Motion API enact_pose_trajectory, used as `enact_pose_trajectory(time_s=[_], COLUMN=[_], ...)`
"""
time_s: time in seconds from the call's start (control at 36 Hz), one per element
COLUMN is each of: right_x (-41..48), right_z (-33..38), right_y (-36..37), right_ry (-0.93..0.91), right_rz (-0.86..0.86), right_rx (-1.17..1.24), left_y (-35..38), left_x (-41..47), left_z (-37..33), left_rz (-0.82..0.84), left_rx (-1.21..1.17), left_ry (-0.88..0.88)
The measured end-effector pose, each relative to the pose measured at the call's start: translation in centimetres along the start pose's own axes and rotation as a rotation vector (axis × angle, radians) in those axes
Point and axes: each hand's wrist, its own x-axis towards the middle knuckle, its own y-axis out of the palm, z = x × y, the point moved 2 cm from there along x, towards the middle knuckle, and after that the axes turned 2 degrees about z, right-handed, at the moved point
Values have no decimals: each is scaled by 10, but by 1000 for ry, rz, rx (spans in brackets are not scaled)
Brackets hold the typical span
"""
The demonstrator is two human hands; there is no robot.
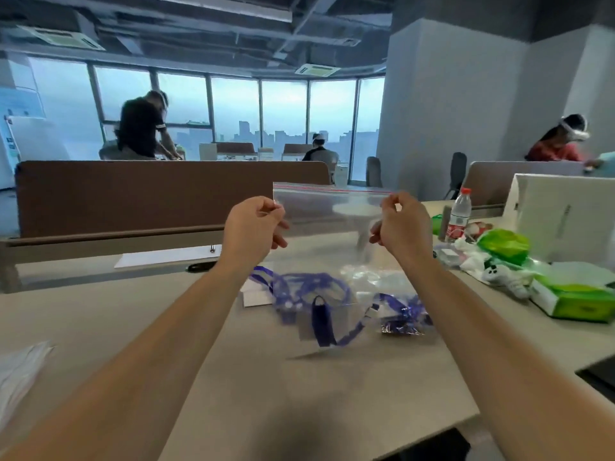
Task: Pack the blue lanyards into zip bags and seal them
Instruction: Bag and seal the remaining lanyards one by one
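Both hands are pinching a clear zip bag (327,207), left hand (250,227) and right hand (403,224) at its top corners, holding it above the blue lanyards (319,294) lying on the worktop (299,394).

The zip bag (332,214) is thin clear plastic film, smooth and glossy. The lanyards (321,322) look like blue cloth ribbon, quite matt. The tabletop (299,394) is smooth, matt and pale. The bottle (461,211) is clear plastic; the divider (133,197) looks matt brown cloth.
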Motion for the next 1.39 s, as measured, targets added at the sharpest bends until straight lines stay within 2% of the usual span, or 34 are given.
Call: enact_pose_trajectory(time_s=[0.25, 0.47, 0.58, 0.72, 0.83, 0.97, 1.17, 1.39], right_x=[45, 100, 127, 147, 144, 139, 132, 122], right_z=[-39, -78, -111, -174, -206, -223, -236, -210], right_y=[-64, -72, -53, -23, -6, 10, 26, 28], right_ry=[3, 63, 185, 354, 423, 474, 476, 333], right_rz=[-198, -196, -115, 84, 183, 276, 354, 363], right_rx=[-190, -160, -79, 24, 9, -29, -137, -275], left_y=[87, 153, 184, 215, 235, 253, 262, 247], left_x=[13, 46, 63, 78, 82, 83, 82, 77], left_z=[-21, -8, 12, 51, 82, 115, 145, 138], left_rz=[101, 145, 152, 199, 288, 348, 415, 424], left_rx=[-37, -78, -70, 120, 272, 309, 420, 409], left_ry=[42, -58, -119, -190, -215, -264, -248, -129])
